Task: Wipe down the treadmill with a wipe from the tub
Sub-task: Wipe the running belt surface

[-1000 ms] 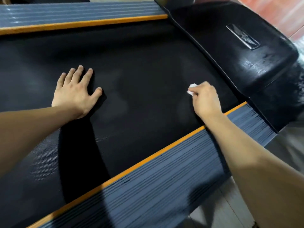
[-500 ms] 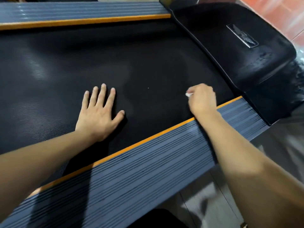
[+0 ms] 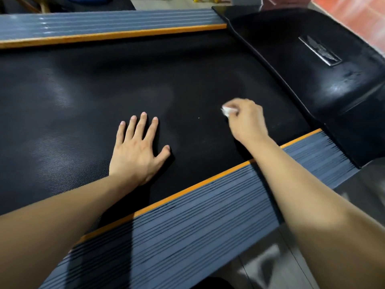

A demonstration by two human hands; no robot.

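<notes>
The treadmill (image 3: 208,226) fills nearly the whole frame, lying slantwise from lower left to upper right. Its black textured belt (image 3: 104,84) takes the middle, and faint paler patches show on it toward the centre and left. A ribbed grey side rail (image 3: 187,226) with an orange edge strip runs across the lower half, and a second rail (image 3: 104,19) crosses the upper left. The glossy black motor cover (image 3: 312,59) sits at the upper right, with a small metallic badge (image 3: 319,50) on it.

The left hand (image 3: 137,155) lies flat on the belt at centre, fingers straight and spread, holding nothing; it looks like a brace. The right hand (image 3: 248,119), just right of centre, has its fingers curled and bunched around a small white wipe (image 3: 227,111), which peeks out at the knuckles and seems to be down against the belt, though blur makes the contact hard to judge. The tub is nowhere in view.

I would say the wiping step is under way, on the belt near the motor cover. The next move would call for steady downward pressure while sweeping the wipe across the belt, with much of the belt, the rails and the cover likely left to do. The wipe is tiny for so large a surface, so it may need unfolding or replacing.
</notes>
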